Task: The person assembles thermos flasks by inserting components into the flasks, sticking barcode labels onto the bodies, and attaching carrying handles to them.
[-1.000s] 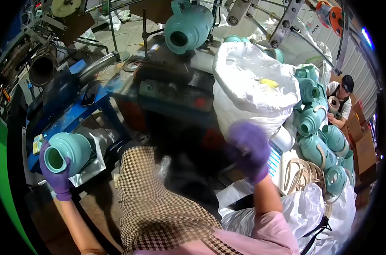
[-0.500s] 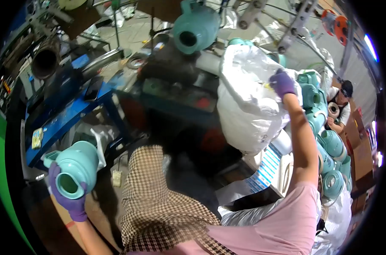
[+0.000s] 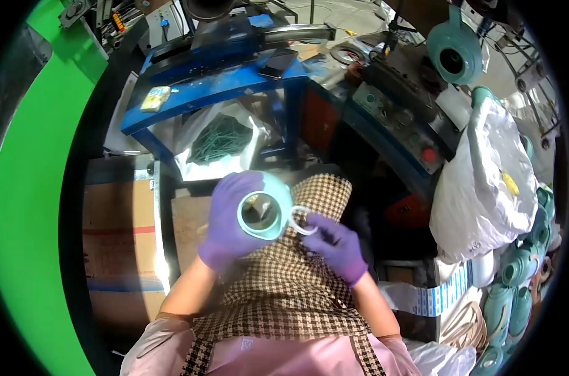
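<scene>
A mint-green plastic jug (image 3: 281, 195) is in front of my lap, its round mouth facing up toward the camera. My left hand (image 3: 225, 219), in a purple glove, is wrapped around the jug's left side. My right hand (image 3: 337, 245), also gloved in purple, pinches a thin white ring (image 3: 300, 229) by its edge. The ring is right beside the jug's rim; whether it touches the jug I cannot tell. The jug's handle is hidden from view.
A blue bench (image 3: 203, 88) carries a dark phone (image 3: 278, 63). Below it, a bag (image 3: 250, 153) contains green plastic strips. To the right stand a white sack (image 3: 472, 207) and several green jugs (image 3: 516, 266). Another jug (image 3: 453, 41) is mounted on the machine with the red button (image 3: 428, 155).
My view has turned left. My left hand has brought the jug in front of my lap. My right hand has left the white sack and now holds a white ring beside the jug.
</scene>
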Action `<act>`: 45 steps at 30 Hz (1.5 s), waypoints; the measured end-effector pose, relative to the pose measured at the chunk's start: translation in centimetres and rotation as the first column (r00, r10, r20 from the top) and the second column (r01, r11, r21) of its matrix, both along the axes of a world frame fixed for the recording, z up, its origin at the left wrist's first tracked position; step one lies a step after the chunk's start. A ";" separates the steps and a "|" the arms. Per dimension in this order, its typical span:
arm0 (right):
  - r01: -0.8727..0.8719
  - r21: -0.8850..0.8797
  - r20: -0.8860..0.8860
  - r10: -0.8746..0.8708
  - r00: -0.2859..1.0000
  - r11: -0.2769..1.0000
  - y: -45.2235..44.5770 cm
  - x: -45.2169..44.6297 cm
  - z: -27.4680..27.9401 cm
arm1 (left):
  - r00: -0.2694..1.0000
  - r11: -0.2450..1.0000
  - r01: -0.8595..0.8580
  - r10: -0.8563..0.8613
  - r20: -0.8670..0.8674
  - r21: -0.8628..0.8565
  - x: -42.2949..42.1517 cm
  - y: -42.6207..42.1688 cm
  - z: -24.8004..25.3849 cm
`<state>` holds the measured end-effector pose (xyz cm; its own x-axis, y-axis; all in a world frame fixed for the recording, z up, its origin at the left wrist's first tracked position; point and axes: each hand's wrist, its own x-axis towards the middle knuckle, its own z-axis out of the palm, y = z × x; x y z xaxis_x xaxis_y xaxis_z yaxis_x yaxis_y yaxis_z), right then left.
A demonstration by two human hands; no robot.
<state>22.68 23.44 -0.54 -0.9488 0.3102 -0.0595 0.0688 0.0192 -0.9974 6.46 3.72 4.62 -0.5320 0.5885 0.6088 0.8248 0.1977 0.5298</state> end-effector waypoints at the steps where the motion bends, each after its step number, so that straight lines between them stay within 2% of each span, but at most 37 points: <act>1: -0.034 0.249 0.010 0.032 0.999 0.968 -0.4 -0.1 -0.7 | 1.000 1.000 -0.010 0.010 -0.008 -0.009 -0.1 0.1 0.1; 2: -0.056 0.566 0.020 0.054 0.998 0.822 0.1 0.2 -1.3 | 1.000 1.000 -0.017 0.016 -0.013 -0.016 -0.1 0.2 0.3; 3: -0.071 0.815 0.038 0.069 0.997 0.575 0.8 0.5 -1.7 | 1.000 1.000 -0.021 0.020 -0.016 -0.024 -0.1 0.3 0.3; 5: 0.172 0.847 -0.242 0.077 0.967 0.504 1.6 0.0 1.0 | 0.998 0.999 -0.019 0.016 -0.055 -0.044 -0.2 0.5 0.2; 6: 0.283 0.786 -0.443 0.180 0.879 0.550 2.0 -1.1 3.4 | 0.996 0.998 -0.028 0.024 -0.085 -0.047 -0.2 0.8 0.3; 7: 0.307 0.700 -0.503 0.140 0.853 0.645 2.0 -1.4 3.5 | 0.993 0.998 -0.039 0.033 -0.114 -0.048 0.0 1.1 0.4; 9: 0.147 0.627 -0.506 0.257 0.823 0.765 1.7 -1.2 6.3 | 0.997 1.000 -0.015 0.014 -0.079 -0.019 0.0 1.6 0.6; 10: 0.031 0.508 -0.468 0.246 0.849 0.861 1.5 -1.3 7.0 | 0.998 1.000 -0.006 0.005 -0.066 -0.005 0.1 1.7 0.8; 13: -0.110 0.608 -0.288 0.346 0.893 0.787 -0.2 -2.9 10.8 | 1.000 1.000 0.023 -0.023 -0.005 -0.018 0.8 2.1 2.2; 14: -0.072 0.576 -0.382 0.347 0.856 0.814 -0.8 -3.6 9.7 | 0.999 0.999 0.037 -0.038 -0.028 -0.040 0.8 2.2 2.6; 15: -0.095 0.652 -0.345 0.406 0.846 0.752 -0.9 -4.0 9.3 | 0.998 0.995 0.057 -0.059 -0.019 -0.085 0.5 1.9 1.9; 17: -0.113 0.655 -0.276 0.376 0.884 0.747 -1.2 -3.8 8.3 | 0.996 0.994 0.085 -0.085 -0.009 -0.062 0.5 2.1 0.9; 20: -0.124 0.767 -0.127 0.337 0.933 0.630 -1.5 -3.6 7.9 | 0.991 0.994 0.098 -0.102 -0.086 -0.054 1.0 3.0 1.0; 27: -0.048 0.781 -0.107 0.209 0.972 0.623 -3.3 -3.6 6.7 | 0.982 0.997 0.059 -0.068 -0.174 -0.052 1.7 3.7 0.2; 29: -0.102 0.538 -0.230 0.261 0.937 0.837 -2.7 -3.7 5.2 | 0.983 0.996 0.047 -0.060 -0.172 -0.077 2.0 3.8 0.7; 30: -0.123 0.474 -0.245 0.265 0.933 0.872 -2.4 -3.1 4.2 | 0.984 0.993 0.074 -0.088 -0.154 -0.091 2.2 4.2 1.0; 31: -0.144 0.407 -0.261 0.266 0.928 0.902 -1.9 -2.6 3.2 | 0.985 0.980 0.073 -0.099 -0.140 -0.183 2.2 3.9 0.7; 32: -0.172 0.418 -0.235 0.288 0.928 0.892 -1.7 -2.2 2.5 | 0.971 0.974 0.089 -0.132 -0.201 -0.208 2.2 4.0 0.2; 34: -0.304 0.377 -0.058 0.350 0.935 0.875 -1.0 -2.3 3.3 | 0.948 0.970 0.053 -0.124 -0.294 -0.238 2.5 4.9 -0.6; 35: -0.204 0.460 -0.092 0.275 0.957 0.864 -1.1 -1.6 3.5 | 0.926 0.963 0.114 -0.192 -0.326 -0.243 2.9 5.3 0.3; 37: -0.041 0.618 -0.172 0.186 0.967 0.785 -1.2 -0.1 3.1 | 0.899 0.954 0.103 -0.210 -0.385 -0.280 3.8 6.0 0.2; 40: 0.214 0.272 -0.419 -0.085 0.904 0.938 -0.9 5.0 1.5 | 0.838 0.941 0.178 -0.299 -0.457 -0.289 3.4 5.9 0.7; 41: 0.377 0.210 -0.534 -0.217 0.817 0.902 -0.3 7.4 1.2 | 0.816 0.939 0.177 -0.308 -0.489 -0.296 3.2 5.4 1.0; 42: 0.546 0.209 -0.534 -0.372 0.759 0.811 -0.2 10.3 -1.0 | 0.780 0.933 0.166 -0.322 -0.537 -0.318 3.9 4.4 1.7; 43: 0.642 0.084 -0.337 -0.585 0.738 0.762 -0.1 14.3 -1.8 | 0.733 0.909 0.211 -0.391 -0.557 -0.360 4.1 3.3 1.2; 44: 0.863 0.096 -0.373 -0.786 0.493 0.495 -0.5 16.9 -3.5 | 0.682 0.879 0.253 -0.458 -0.571 -0.403 4.3 2.2 0.8; 45: 0.974 -0.068 -0.231 -0.953 0.195 0.216 -0.5 19.6 -4.7 | 0.636 0.853 0.300 -0.513 -0.577 -0.428 4.8 1.6 -0.2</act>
<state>42.25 22.90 -5.24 0.1100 0.9840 0.1403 -0.0820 0.1497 -0.9853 11.22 5.31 4.43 0.2707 0.8351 0.4789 0.9606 -0.2016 -0.1915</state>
